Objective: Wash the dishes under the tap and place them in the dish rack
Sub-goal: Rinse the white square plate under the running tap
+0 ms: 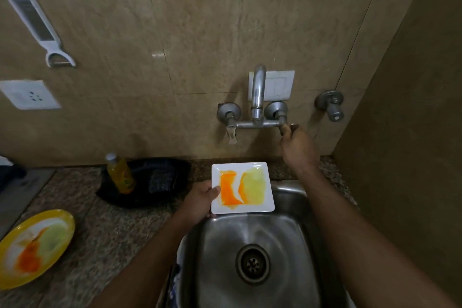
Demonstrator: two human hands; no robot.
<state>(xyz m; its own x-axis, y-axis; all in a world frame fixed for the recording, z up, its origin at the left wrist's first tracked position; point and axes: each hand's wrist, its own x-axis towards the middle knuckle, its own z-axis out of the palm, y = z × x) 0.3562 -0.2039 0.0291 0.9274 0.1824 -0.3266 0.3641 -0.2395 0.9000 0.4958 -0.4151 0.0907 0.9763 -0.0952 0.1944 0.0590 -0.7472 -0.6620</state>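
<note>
Fingers [287, 132] of the right hand [297, 146] curl round the right tap handle [283, 127], up at about one o'clock from the sink bowl. Thumb and fingers of the left hand [202, 201] pinch the left edge of a square white plate [252, 170], the thumb lying on its upper face. That plate is held roughly level over the far rim of the steel sink [275, 232], at twelve o'clock from the drain [253, 264], and is smeared with orange on its left half and pale yellow on its right. No water shows falling from the tap spout [258, 92].

On the speckled counter [105, 237], at nine o'clock from the drain, lies a round yellow-rimmed plate [35, 249] with similar smears. At eleven o'clock a yellow bottle [120, 174] stands in a black tray [147, 182]. A white peeler [37, 25] hangs on the wall at upper left, above a wall socket [28, 94].
</note>
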